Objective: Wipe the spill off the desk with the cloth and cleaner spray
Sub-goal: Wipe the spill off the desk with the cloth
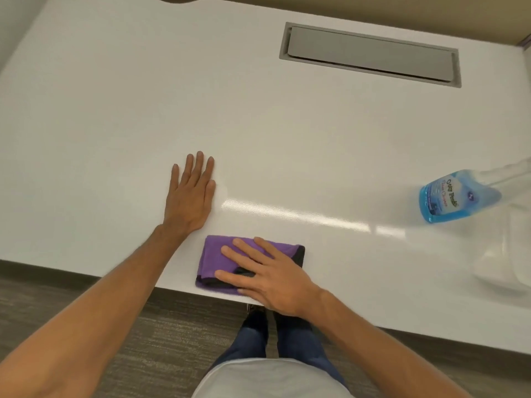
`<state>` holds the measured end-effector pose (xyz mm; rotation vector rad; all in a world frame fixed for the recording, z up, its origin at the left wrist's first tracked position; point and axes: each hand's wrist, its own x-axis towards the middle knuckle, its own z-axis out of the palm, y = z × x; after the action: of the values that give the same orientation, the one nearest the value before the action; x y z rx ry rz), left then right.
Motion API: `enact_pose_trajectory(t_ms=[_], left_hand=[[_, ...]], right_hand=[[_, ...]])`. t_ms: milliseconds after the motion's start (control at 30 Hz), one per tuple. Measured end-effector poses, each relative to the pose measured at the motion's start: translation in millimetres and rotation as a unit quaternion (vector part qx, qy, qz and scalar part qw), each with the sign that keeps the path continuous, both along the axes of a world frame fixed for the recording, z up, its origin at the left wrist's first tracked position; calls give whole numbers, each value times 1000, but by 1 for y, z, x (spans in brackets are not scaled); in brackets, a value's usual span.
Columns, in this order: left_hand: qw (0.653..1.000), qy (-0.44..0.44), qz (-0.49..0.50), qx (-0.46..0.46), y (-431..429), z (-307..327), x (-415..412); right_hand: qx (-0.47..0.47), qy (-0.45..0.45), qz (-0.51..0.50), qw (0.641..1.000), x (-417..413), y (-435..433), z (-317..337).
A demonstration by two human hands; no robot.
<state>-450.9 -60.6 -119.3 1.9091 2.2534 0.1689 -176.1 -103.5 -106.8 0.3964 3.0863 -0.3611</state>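
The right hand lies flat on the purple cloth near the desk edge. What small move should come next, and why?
Probably slide the right hand with the purple cloth forward and rightward over the glossy streak. The cloth sits folded at the desk edge, pressed flat, while the left hand rests on the bare surface. The spray bottle stands untouched at the right.

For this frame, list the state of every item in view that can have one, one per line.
Purple cloth: folded, flat on the desk by its near edge, under the right hand.
Right hand: open, palm pressed on the cloth.
Left hand: open, flat on the bare desk.
Spray bottle: standing at far right, part full of blue liquid, untouched.
Cable hatch: lid shut.
Desk: no spill discernible.
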Motion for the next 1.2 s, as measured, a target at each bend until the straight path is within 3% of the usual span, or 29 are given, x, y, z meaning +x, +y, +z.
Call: enact_pose_trajectory(t_ms=[67,233,433,533,667,867,1067,1200], left_hand=[[1000,14,1,1,0,0,0],[999,30,20,-4,-3,0,3],[999,25,21,0,-3,-3,3],[999,35,20,9,-2,-7,2],[999,30,20,13,-2,-9,2],[999,34,17,8,-2,-5,1],[999,30,21,-1,-2,-3,2],[999,22,26,-4,-3,-3,3]], right_hand=[[18,7,-20,1000,10,20,-1],[54,7,-192,980,26,104,0],[21,-29,-378,925,41,212,7],[9,-23,-424,906,28,242,10],[-1,-24,-395,918,-14,247,14],[-3,-24,-223,974,-60,158,12],[4,-7,-158,987,10,50,2],[33,-18,-165,986,72,47,2]])
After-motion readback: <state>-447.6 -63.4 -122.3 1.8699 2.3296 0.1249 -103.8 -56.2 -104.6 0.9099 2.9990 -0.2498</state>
